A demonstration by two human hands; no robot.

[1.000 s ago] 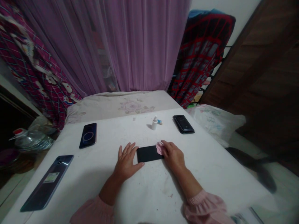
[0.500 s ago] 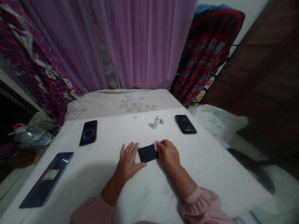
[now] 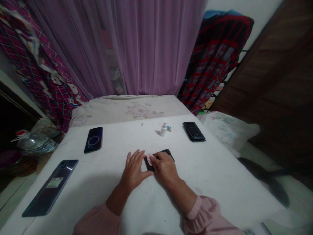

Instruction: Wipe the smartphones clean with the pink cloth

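Observation:
A black smartphone [image 3: 167, 153] lies flat on the white table cover [image 3: 215, 178], mostly hidden under my right hand [image 3: 163, 168]. That hand presses a pink cloth [image 3: 149, 159] onto the phone's surface, and only a small piece of the cloth shows past the fingers. My left hand [image 3: 133, 169] rests flat on the cover, fingers spread, with its thumb side against the phone's left edge.
Three other phones lie on the cover: one [image 3: 93, 140], one [image 3: 194, 131], and a large one [image 3: 50, 187] at the left. A small white spray bottle [image 3: 163, 129] stands beyond my hands beside a small blue-and-white item [image 3: 169, 128]. A pillow [image 3: 132, 109] lies behind.
My right hand has moved left and now covers most of the black phone, with the pink cloth under it. The phone has turned slightly. My left hand has barely moved.

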